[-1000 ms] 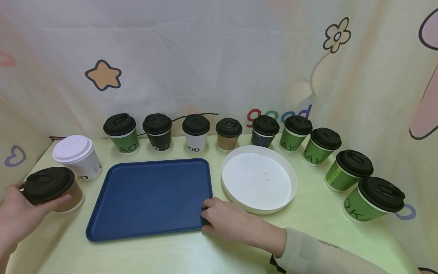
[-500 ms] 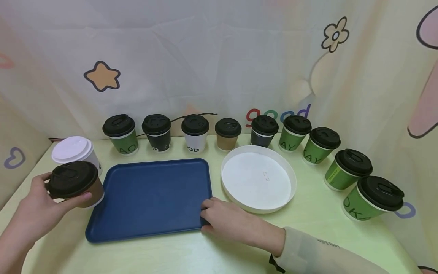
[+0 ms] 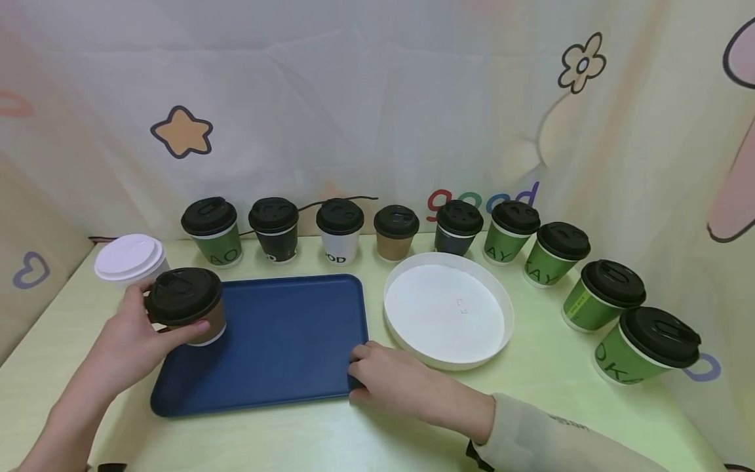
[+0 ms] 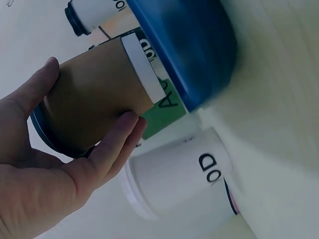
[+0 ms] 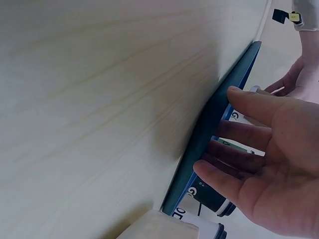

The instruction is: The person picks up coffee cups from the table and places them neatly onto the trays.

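My left hand [image 3: 132, 337] grips a brown paper cup [image 3: 213, 320] with a black lid, thumb on the near side. The cup overlaps the left part of a navy blue tray [image 3: 289, 341] in the head view. In the left wrist view the cup [image 4: 94, 87] lies between thumb and fingers, its white base rim towards the blue tray [image 4: 199, 55]. My right hand [image 3: 392, 380] holds the tray's right edge near the front corner. In the right wrist view the thumb and fingertips of that hand [image 5: 279, 149] meet the tray's rim [image 5: 214, 114].
A white-lidded white cup [image 3: 131, 259] stands left of the tray, partly behind the left hand. Several black-lidded cups line the back, including a green one [image 3: 218, 246], and curve down the right side. A round white shallow dish [image 3: 448, 311] sits right of the tray.
My left hand has carried the brown cup rightward from the table's left side to over the tray's left part. My right hand has stayed at the tray's edge.
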